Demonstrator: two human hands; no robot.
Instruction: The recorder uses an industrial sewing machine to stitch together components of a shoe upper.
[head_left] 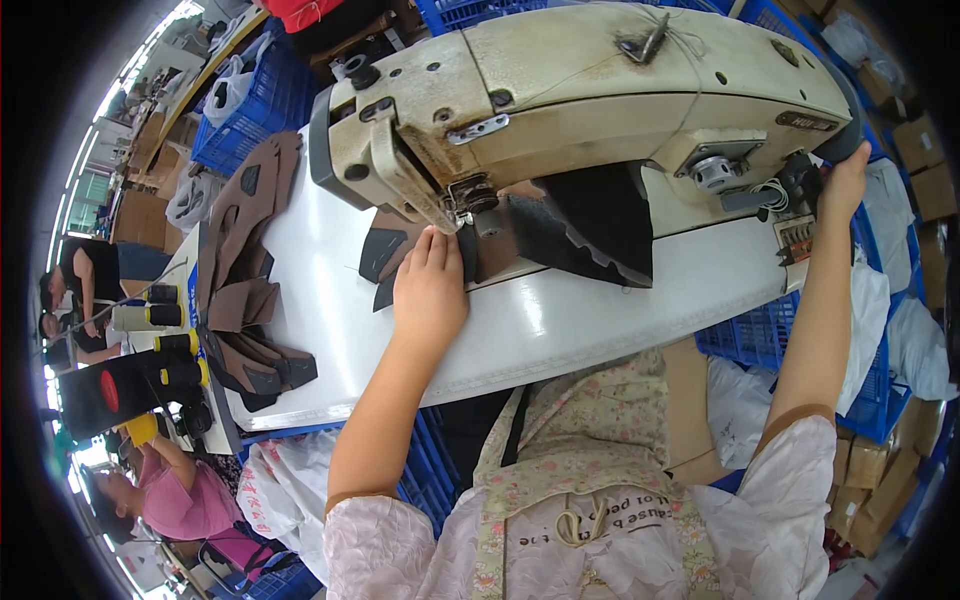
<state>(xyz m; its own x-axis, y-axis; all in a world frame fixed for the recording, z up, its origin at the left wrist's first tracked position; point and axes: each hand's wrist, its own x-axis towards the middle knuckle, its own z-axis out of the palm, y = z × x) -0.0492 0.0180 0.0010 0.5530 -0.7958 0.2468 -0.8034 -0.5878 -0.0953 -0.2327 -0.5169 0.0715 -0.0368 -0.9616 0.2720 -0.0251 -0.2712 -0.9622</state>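
Observation:
A cream industrial sewing machine (640, 110) stands across the white table. Under its presser foot (463, 217) lies a cut piece of black and brown shoe-upper material (600, 225), spreading out to the right beneath the arm. My left hand (430, 290) rests flat on the left part of this material, fingers stretched toward the foot and close to it. At the machine's right end, my right hand (846, 182) grips the lower rim of the dark handwheel (848, 105); some of its fingers are hidden.
On the table's left side lie stacked brown and black cut pieces (245, 230). Beyond them stand thread cones (165, 316). Blue crates (262, 105) surround the table, with cardboard boxes (918, 145) at the right. A person in pink (190, 500) sits at the left.

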